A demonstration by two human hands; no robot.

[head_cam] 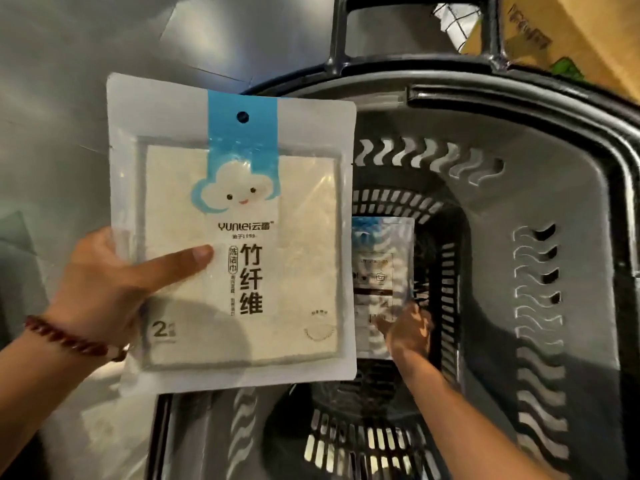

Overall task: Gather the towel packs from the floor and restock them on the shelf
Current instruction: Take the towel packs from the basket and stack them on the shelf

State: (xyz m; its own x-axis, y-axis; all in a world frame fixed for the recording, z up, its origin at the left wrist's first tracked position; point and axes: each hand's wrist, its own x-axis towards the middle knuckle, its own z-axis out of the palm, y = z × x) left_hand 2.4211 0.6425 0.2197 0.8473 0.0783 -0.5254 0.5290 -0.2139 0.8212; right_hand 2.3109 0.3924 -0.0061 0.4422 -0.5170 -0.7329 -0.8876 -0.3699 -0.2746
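Note:
My left hand [114,285] holds up a white towel pack [242,254] with a blue strip and a smiling cloud printed on it; the thumb lies across its front and the fingers are hidden behind it. This pack hangs over the left rim of a grey shopping basket [561,237]. Deep inside the basket my right hand [408,334] grips the lower edge of a second towel pack [381,268], which shows its printed back side. The first pack covers the left part of the second one.
The grey basket has slotted walls and a dark handle [415,32] at its far end. A cardboard box [568,32] stands behind it at the top right. Grey floor [69,98] lies to the left of the basket.

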